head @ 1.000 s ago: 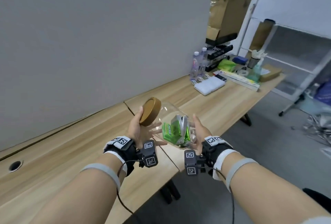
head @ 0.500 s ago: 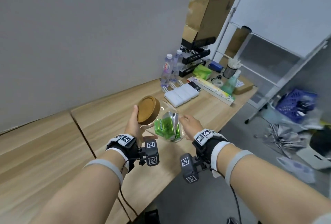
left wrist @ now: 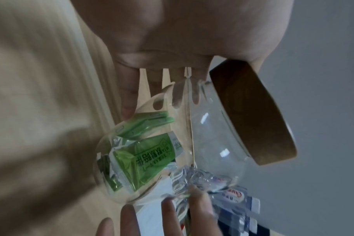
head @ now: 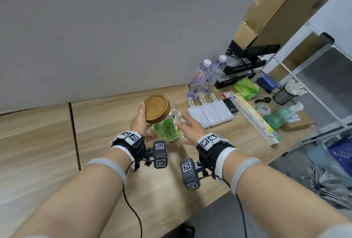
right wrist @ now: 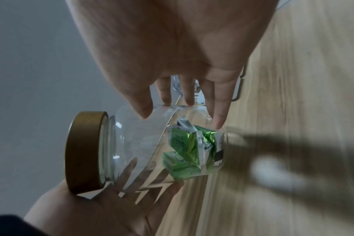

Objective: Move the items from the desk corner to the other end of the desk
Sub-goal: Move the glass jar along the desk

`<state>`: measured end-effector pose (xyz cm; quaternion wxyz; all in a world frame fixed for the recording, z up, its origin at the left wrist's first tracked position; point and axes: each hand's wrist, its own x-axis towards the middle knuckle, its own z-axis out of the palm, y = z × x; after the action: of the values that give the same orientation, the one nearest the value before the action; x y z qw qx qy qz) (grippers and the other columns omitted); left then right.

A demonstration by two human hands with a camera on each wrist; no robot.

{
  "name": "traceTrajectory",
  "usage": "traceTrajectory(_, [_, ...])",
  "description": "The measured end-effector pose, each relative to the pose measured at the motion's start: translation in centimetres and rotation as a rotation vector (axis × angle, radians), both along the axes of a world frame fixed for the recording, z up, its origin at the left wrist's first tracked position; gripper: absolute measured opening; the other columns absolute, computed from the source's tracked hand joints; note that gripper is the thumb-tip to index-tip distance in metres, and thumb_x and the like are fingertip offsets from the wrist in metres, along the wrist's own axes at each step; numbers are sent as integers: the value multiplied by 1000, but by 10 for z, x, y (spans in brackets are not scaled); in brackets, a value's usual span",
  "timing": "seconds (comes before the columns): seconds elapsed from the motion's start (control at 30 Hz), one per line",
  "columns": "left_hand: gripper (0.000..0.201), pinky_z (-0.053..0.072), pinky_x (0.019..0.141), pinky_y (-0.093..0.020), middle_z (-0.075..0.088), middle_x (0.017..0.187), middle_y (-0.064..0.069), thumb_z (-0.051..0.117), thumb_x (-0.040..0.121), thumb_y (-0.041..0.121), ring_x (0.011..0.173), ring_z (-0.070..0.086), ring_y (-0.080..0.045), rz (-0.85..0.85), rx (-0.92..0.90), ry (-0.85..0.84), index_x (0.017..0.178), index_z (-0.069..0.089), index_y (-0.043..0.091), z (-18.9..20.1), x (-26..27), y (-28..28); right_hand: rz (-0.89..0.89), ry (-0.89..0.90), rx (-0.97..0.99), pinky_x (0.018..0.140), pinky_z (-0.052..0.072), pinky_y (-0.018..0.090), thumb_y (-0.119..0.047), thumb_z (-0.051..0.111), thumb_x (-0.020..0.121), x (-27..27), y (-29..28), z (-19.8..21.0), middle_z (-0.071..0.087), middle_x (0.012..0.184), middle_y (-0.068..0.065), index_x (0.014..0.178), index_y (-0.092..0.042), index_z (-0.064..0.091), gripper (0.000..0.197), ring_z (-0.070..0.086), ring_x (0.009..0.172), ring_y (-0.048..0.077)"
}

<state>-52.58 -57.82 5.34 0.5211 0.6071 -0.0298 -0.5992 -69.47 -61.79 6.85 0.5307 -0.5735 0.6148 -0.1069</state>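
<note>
Both hands carrying glass jar tilted above wooden desk, wooden lid on, green packets inside. Left hand cupping jar near lid, fingers straight. Right hand pressing spread fingertips against opposite side. Water bottles standing beyond jar.

Both wrists: black wrist straps with white fiducial tags, grey camera modules, black cables; grey forearm bands.

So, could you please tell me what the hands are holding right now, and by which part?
The glass jar, held by its clear body between the left hand and the right hand, fingers straight, below the wooden lid.
</note>
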Motion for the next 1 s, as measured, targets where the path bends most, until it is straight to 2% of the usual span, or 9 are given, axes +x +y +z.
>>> traceTrajectory(0.1, [61, 53, 90, -60, 68, 108, -11, 44, 86, 73, 92, 63, -25, 36, 10, -120, 107, 66, 21, -3, 2, -15, 54, -40, 42, 103, 48, 50, -60, 63, 63, 0, -32, -26, 43, 150, 3, 143, -37, 40, 86, 53, 127, 29])
traceTrajectory(0.27, [62, 50, 97, -55, 67, 117, -7, 38, 85, 76, 103, 60, -25, 79, 48, -328, 111, 64, 25, -1, -5, -55, 140, -145, 71, 87, 58, 45, -39, 62, 88, -5, -88, -33, 47, 145, 4, 142, -34, 43, 58, 57, 120, 29])
traceTrajectory(0.4, [54, 52, 95, -55, 62, 124, -7, 32, 92, 70, 110, 59, -31, 70, 99, -493, 110, 59, 26, 9, -30, -96, 214, -161, 30, 71, 57, 30, -26, 53, 98, -19, -134, -34, 52, 130, 0, 144, -24, 43, 47, 61, 82, 9])
traceTrajectory(0.5, [70, 58, 85, -47, 58, 126, -8, 35, 92, 71, 102, 60, -29, 44, 160, -549, 129, 59, 16, 14, -48, -127, 152, -208, 58, 90, 55, 47, -23, 54, 97, -28, -160, -38, 60, 128, 20, 140, -20, 48, 43, 66, 99, 36])
traceTrajectory(0.6, [70, 44, 97, -33, 57, 138, -12, 35, 95, 66, 122, 56, -30, 28, 166, -642, 136, 57, 15, 14, -58, -154, 96, -297, 144, 93, 54, 50, -30, 58, 95, -34, -178, -44, 67, 109, 15, 138, -21, 48, 45, 67, 102, 37])
traceTrajectory(0.7, [74, 44, 106, -47, 54, 140, -1, 44, 83, 75, 130, 50, -27, 52, 159, -552, 138, 54, 26, 14, -61, -174, 45, -337, 204, 77, 56, 40, -15, 58, 95, -41, -193, -53, 67, 97, 13, 134, -19, 48, 41, 66, 84, 27])
traceTrajectory(0.8, [87, 56, 90, -54, 46, 132, 14, 55, 66, 82, 124, 47, -21, 103, 147, -377, 140, 46, 38, 7, -56, -180, 20, -311, 307, 58, 51, 29, -6, 56, 94, -43, -196, -60, 67, 101, 15, 124, -14, 52, 31, 65, 75, 22])
traceTrajectory(0.9, [69, 59, 78, -52, 50, 137, 9, 48, 82, 74, 121, 49, -19, 159, 135, -300, 139, 45, 36, 11, -58, -169, 27, -315, 393, 48, 45, 21, -10, 53, 94, -38, -185, -68, 65, 96, 10, 109, -11, 62, 18, 64, 66, 17])
traceTrajectory(1.0, [60, 57, 89, -52, 51, 136, -3, 40, 97, 58, 125, 52, -23, 273, 174, -289, 145, 41, 21, 12, -50, -141, 77, -356, 435, 45, 44, 20, -15, 54, 95, -21, -164, -66, 67, 91, 6, 109, -11, 65, 18, 64, 65, 15])
